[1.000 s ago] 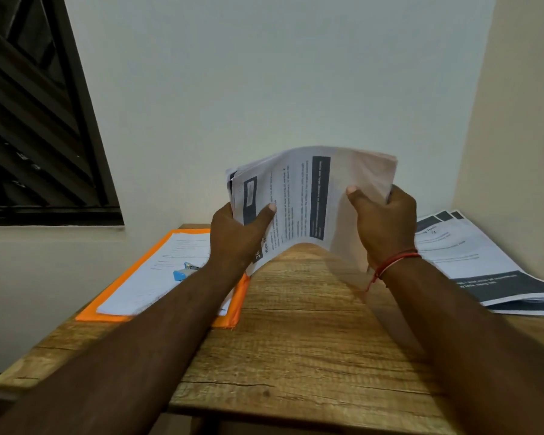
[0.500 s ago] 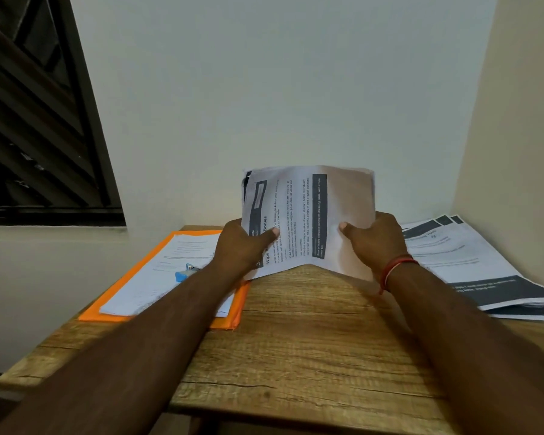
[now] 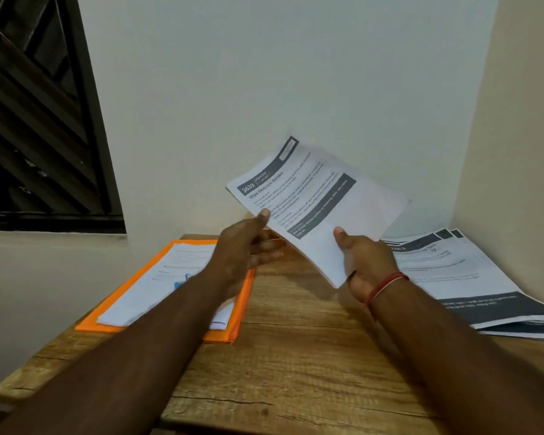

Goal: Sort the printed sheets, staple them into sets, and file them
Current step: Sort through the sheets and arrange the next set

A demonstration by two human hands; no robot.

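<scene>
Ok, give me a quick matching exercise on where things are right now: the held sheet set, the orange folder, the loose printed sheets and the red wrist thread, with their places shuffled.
Things:
1. sheet set headed "Wipe Skincare Bottles"
2. orange folder
3. fanned printed sheets
4. red thread

Places:
A. flat on the left side of the wooden table, white sheets on top
B. tied just behind the right hand
C. raised above the table, in the right hand's grip
D. lying at the table's right end, by the side wall

Pairs: 1-C, 2-A, 3-D, 4-B.
</scene>
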